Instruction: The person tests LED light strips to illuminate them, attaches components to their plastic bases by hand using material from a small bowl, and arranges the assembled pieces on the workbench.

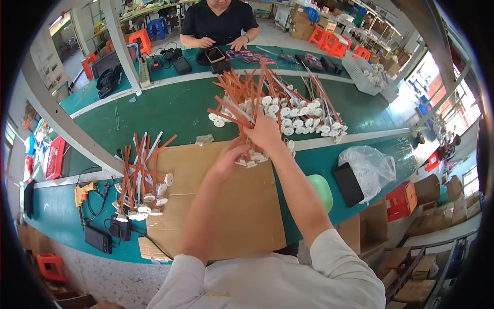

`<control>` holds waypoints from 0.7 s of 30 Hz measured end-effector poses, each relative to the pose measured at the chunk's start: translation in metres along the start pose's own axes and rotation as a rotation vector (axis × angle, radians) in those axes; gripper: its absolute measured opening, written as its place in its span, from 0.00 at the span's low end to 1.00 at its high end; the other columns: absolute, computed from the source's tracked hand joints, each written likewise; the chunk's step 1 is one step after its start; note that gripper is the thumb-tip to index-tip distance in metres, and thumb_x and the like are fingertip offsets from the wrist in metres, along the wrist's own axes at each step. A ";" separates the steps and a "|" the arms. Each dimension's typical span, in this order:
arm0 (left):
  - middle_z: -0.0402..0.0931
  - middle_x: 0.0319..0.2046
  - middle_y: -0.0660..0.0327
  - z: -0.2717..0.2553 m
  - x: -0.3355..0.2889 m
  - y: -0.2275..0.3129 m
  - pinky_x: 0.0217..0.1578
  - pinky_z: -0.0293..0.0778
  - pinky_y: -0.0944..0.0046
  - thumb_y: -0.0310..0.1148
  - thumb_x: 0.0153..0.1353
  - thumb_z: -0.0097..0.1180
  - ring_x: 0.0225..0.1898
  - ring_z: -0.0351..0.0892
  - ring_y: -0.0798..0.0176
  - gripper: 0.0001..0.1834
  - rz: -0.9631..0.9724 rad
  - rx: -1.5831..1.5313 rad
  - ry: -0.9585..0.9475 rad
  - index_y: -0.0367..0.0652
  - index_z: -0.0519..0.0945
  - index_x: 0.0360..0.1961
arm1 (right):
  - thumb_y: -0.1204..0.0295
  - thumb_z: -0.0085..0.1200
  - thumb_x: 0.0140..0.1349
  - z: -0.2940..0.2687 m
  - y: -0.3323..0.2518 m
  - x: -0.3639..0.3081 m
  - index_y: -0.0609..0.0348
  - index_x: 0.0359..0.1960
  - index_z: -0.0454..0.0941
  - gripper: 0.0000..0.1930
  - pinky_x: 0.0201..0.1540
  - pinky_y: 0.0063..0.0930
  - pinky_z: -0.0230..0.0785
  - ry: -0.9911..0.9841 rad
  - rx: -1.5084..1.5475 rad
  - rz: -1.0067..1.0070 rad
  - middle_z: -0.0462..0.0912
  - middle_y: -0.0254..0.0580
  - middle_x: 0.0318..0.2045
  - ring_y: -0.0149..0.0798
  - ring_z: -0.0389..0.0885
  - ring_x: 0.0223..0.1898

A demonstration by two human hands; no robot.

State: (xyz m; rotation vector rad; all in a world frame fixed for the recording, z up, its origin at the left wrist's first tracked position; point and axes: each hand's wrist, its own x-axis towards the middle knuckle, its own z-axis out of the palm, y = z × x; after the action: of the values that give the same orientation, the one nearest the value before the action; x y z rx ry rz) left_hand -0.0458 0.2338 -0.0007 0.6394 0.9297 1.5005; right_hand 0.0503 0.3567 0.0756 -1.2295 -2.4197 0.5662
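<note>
Right hand (265, 135) grips bundle of orange-brown wired white round sockets (252, 157) over brown cardboard sheet (226, 206) on green bench (170, 110) — wires fanning away; left hand (229, 154) alongside, seemingly pinching sockets — big pile (288, 110) just beyond.

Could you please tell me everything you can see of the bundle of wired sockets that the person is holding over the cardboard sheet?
The bundle of wired sockets is a handful of small round white sockets, plastic by the look, each with orange-brown and white leads. The leads fan up and away toward the larger pile on the green table; the sockets hang low at the far edge of the cardboard sheet. The right hand grips the leads from above; the left hand touches the sockets from the left.
</note>
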 end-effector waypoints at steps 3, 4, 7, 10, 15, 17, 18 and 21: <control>0.82 0.36 0.63 0.015 0.009 0.018 0.34 0.70 0.66 0.42 0.58 0.63 0.31 0.78 0.70 0.26 0.018 0.408 -0.001 0.35 0.75 0.52 | 0.53 0.69 0.48 0.001 0.018 0.003 0.61 0.50 0.72 0.33 0.46 0.48 0.76 0.047 0.079 -0.072 0.83 0.57 0.37 0.58 0.83 0.43; 0.83 0.34 0.62 0.018 0.013 0.021 0.32 0.72 0.64 0.44 0.56 0.65 0.30 0.78 0.70 0.25 0.039 0.547 -0.016 0.36 0.78 0.48 | 0.52 0.71 0.45 -0.003 0.020 0.003 0.60 0.53 0.71 0.37 0.49 0.47 0.75 0.039 0.155 -0.096 0.83 0.57 0.39 0.57 0.82 0.45; 0.83 0.32 0.60 0.027 0.021 0.034 0.32 0.75 0.61 0.47 0.54 0.67 0.30 0.81 0.67 0.28 0.011 0.936 0.136 0.35 0.79 0.47 | 0.50 0.72 0.43 -0.025 0.018 -0.002 0.63 0.54 0.72 0.40 0.50 0.44 0.74 -0.023 0.110 -0.007 0.83 0.57 0.44 0.57 0.82 0.46; 0.83 0.32 0.56 0.030 0.017 0.030 0.35 0.76 0.59 0.47 0.51 0.69 0.32 0.83 0.60 0.28 0.202 1.082 0.179 0.35 0.79 0.45 | 0.53 0.70 0.48 -0.036 0.046 -0.009 0.65 0.52 0.73 0.36 0.49 0.44 0.74 0.060 0.115 -0.145 0.84 0.56 0.42 0.57 0.83 0.45; 0.82 0.31 0.51 0.024 -0.023 0.015 0.36 0.77 0.54 0.41 0.55 0.64 0.34 0.83 0.46 0.27 0.187 1.269 0.247 0.34 0.75 0.50 | 0.67 0.66 0.54 -0.041 0.078 -0.059 0.62 0.40 0.80 0.15 0.39 0.32 0.76 0.045 0.228 -0.190 0.85 0.46 0.34 0.41 0.84 0.34; 0.81 0.33 0.49 0.022 -0.035 0.005 0.38 0.77 0.53 0.38 0.56 0.63 0.36 0.82 0.44 0.27 0.438 1.307 0.389 0.35 0.72 0.53 | 0.70 0.65 0.56 -0.038 0.079 -0.075 0.62 0.38 0.81 0.12 0.37 0.29 0.76 0.068 0.221 -0.172 0.85 0.44 0.33 0.39 0.84 0.34; 0.81 0.33 0.49 0.025 -0.046 0.005 0.38 0.77 0.53 0.38 0.56 0.63 0.36 0.82 0.44 0.27 0.424 1.313 0.384 0.35 0.72 0.53 | 0.70 0.65 0.56 -0.040 0.074 -0.084 0.62 0.38 0.81 0.12 0.37 0.29 0.76 0.063 0.230 -0.162 0.85 0.44 0.33 0.39 0.84 0.34; 0.81 0.37 0.48 0.031 -0.078 0.012 0.40 0.77 0.55 0.36 0.55 0.65 0.38 0.82 0.46 0.25 0.564 1.355 0.487 0.34 0.75 0.52 | 0.78 0.62 0.58 -0.066 0.043 -0.111 0.64 0.39 0.81 0.08 0.39 0.22 0.73 0.111 0.634 -0.140 0.84 0.39 0.33 0.29 0.81 0.35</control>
State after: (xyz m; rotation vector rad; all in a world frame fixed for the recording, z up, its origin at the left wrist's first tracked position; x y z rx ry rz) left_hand -0.0150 0.1635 0.0344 1.6257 2.3229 1.3418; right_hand 0.1733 0.3007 0.0945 -0.7891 -1.9736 1.0795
